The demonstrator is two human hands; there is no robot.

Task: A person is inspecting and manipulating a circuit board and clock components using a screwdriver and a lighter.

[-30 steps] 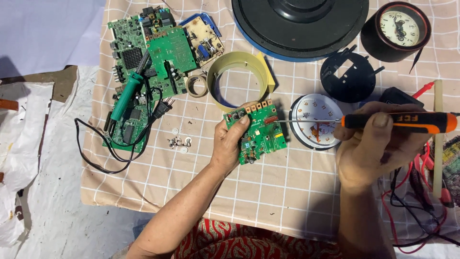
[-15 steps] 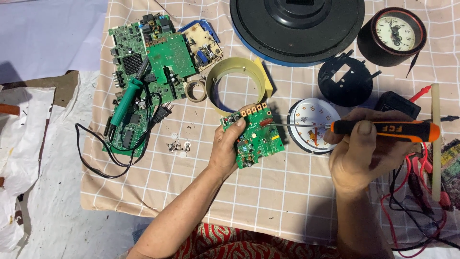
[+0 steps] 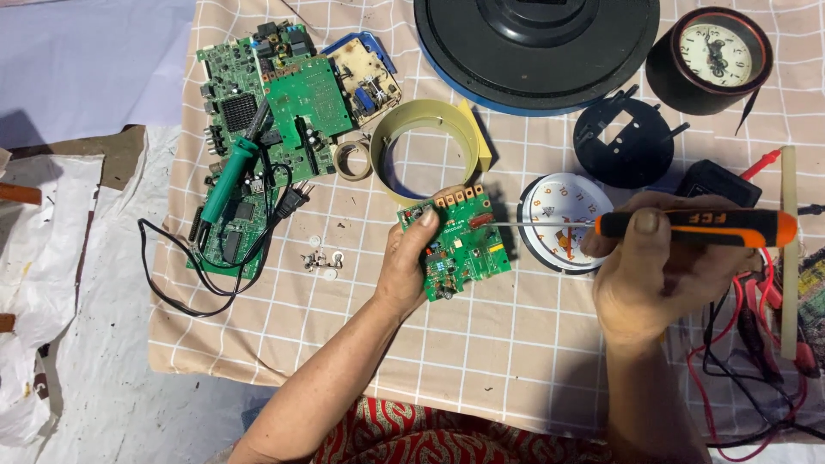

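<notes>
Left hand (image 3: 404, 266) is gripping small green circuit board (image 3: 455, 245) at centre. Right hand (image 3: 649, 275), at 3 o'clock, is clasping orange-handled screwdriver (image 3: 687, 228), tip touching board; white clock face (image 3: 563, 222) lying between.

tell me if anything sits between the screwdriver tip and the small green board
Nothing visible does. The right hand holds the screwdriver level, its tip already on the small green circuit board held by the left hand.
</notes>
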